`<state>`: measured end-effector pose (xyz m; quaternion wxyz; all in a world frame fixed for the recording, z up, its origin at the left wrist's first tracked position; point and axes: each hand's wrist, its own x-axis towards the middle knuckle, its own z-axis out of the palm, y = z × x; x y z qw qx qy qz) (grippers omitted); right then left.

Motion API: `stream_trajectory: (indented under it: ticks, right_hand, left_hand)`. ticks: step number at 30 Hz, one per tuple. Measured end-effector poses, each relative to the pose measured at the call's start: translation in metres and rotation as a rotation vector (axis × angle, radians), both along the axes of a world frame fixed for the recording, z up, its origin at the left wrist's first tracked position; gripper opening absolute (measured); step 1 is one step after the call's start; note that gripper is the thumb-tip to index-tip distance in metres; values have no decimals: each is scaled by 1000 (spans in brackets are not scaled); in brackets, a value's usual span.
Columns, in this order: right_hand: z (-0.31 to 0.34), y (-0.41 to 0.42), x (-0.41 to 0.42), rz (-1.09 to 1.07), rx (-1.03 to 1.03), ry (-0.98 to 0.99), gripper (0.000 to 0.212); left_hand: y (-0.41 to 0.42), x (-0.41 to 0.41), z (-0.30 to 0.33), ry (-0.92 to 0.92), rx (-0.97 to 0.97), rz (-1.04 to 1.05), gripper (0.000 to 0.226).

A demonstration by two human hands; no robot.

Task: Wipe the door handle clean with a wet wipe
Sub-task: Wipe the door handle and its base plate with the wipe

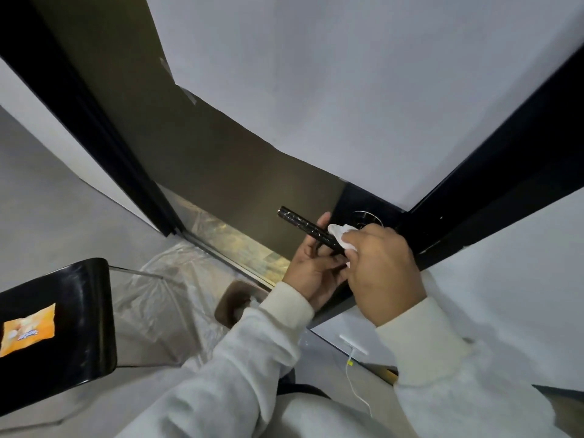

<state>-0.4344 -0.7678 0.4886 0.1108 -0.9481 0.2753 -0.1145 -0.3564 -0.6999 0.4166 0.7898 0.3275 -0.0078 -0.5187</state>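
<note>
A black lever door handle (300,222) sticks out leftward from its round rose on the door's dark lock panel (350,200). My left hand (311,267) cups the handle from below, fingers curled around its near part. My right hand (382,267) presses a crumpled white wet wipe (339,235) against the handle close to the rose. The handle's free end is bare and shows pale streaks. Part of the wipe is hidden under my right fingers.
A white sheet is taped over the upper door (316,74). A black chair (79,311) at lower left carries an orange wipe packet (28,330). Clear plastic sheeting (167,298) covers the floor. A white cable (357,384) hangs from the wall at lower right.
</note>
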Motion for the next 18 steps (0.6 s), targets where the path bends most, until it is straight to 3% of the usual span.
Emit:
stream_trajectory:
  ticks: [2,7,9,13,18]
  right_hand:
    - [5,-2,-2,42,62,21,25]
    - [15,-15,-10,144,292,16,37]
    - [14,-19,-11,195,323,28,40]
    - [6,-22,-6,218,129,174,50]
    - [0,-14,7,180,-55,127,37]
  left_hand:
    - [-2,10,-7,66,-86,-30,74]
    - [0,9,-9,108,-232,-142,45]
    - [5,7,-12,149,-274,-164,54]
    - [16,3,-15,138,-334,-263,76]
    - [20,2,-17,48,-113,-142,41]
